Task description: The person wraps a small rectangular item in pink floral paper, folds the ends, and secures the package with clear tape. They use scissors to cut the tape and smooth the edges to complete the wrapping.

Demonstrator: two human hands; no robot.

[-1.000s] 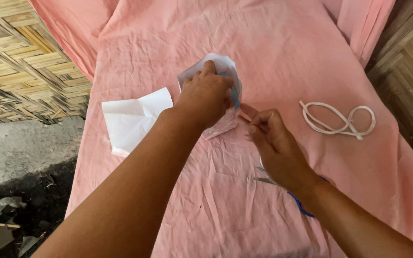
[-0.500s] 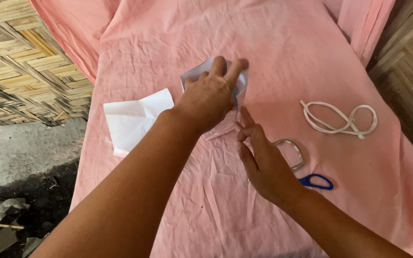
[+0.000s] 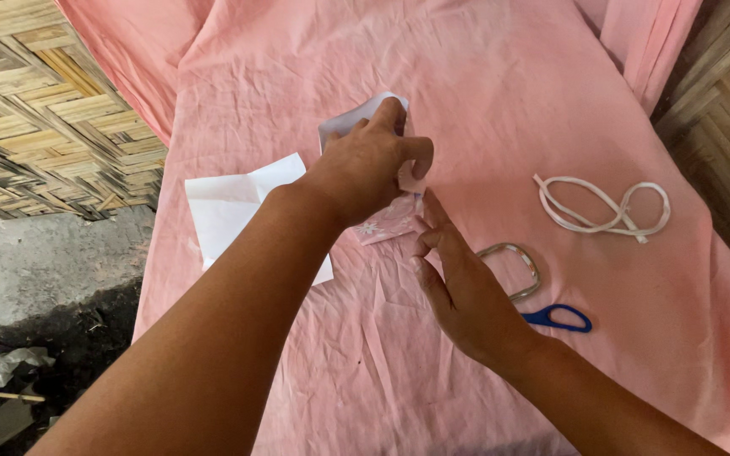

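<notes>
Two bare hands work over a wrinkled pink cloth (image 3: 483, 93) spread on a raised surface, with a woven bamboo wall (image 3: 35, 110) and a grey concrete block (image 3: 52, 262) off to the left. Farthest left on the cloth lies a flat white paper sheet (image 3: 226, 207), creased and partly hidden under the forearm. Next comes the left hand (image 3: 365, 165), fingers curled and clamped around a small white paper packet (image 3: 356, 118) (a patterned, translucent corner (image 3: 386, 224) of it sticks out below the palm); the packet sits near the middle of the cloth, its upper edge showing above the knuckles. Just below and to the right, the right hand (image 3: 458, 287) is loose and holds nothing, its fingers spread, the forefinger tip reaching up to the packet's lower corner; whether it touches is hard to tell. Beside that hand lie scissors (image 3: 542, 295) with one pale handle loop and one blue one. Farther right, well apart, a white cord (image 3: 606, 207) lies looped on the cloth
</notes>
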